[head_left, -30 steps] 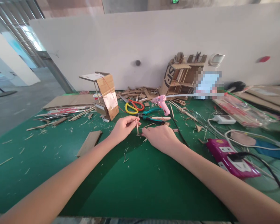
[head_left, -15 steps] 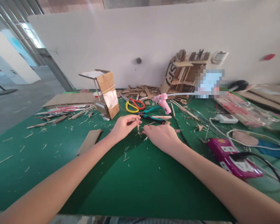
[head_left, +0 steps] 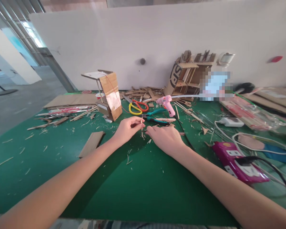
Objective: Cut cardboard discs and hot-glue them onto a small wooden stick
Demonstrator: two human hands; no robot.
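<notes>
Between the thumb and fingers of my left hand [head_left: 126, 129] is a short, thin wooden stick [head_left: 142, 132], held upright over the table. Just to its right, my right hand [head_left: 166, 138] is closed, knuckles up, with its fingertips close to the stick. What it grips is hidden under the palm; a small pinkish end [head_left: 181, 134] shows past its far side. Behind both hands lie teal-handled pliers [head_left: 157, 120] and scissors with yellow and red handles [head_left: 135, 109]. A pink glue gun [head_left: 167, 105] stands behind the pliers.
A cardboard structure [head_left: 113, 95] stands left of centre, with a flat cardboard piece [head_left: 91, 144] nearer me. A magenta power strip [head_left: 238, 162] and cables lie at right. Wood shavings litter the green table [head_left: 133, 190]. Another cardboard model [head_left: 183, 76] stands by the wall.
Both hands stay almost in place, and the stick remains in my left fingers. The view has shifted very slightly.
</notes>
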